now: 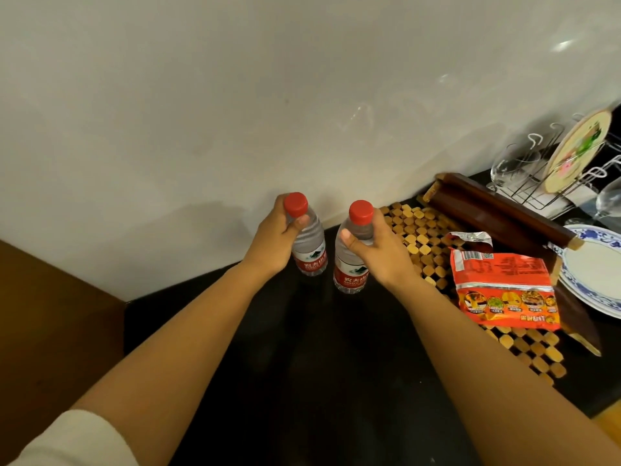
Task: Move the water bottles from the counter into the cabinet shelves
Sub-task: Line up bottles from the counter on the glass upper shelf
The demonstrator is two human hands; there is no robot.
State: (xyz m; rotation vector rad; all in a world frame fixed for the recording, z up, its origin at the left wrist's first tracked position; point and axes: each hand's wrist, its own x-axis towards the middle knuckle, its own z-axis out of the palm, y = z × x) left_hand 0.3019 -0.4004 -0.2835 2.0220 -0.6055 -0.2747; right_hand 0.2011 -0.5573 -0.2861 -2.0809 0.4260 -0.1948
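Note:
Two clear water bottles with red caps and red labels stand upright on the black counter (302, 348), close to the white wall. My left hand (275, 237) grips the left bottle (311, 250) around its neck, thumb across the front just under the cap. My right hand (379, 250) grips the right bottle (351, 267) at its shoulder, thumb on the front. The bottles stand a little apart from each other. No cabinet shelf shows in this view.
A bamboo mat (437, 243) lies right of the bottles with a red snack packet (504, 290) on it. A dark wooden tray (497, 210), blue-and-white plates (594, 270) and a wire rack (551, 176) with glasses sit farther right. A brown wooden surface (50, 314) is at the left.

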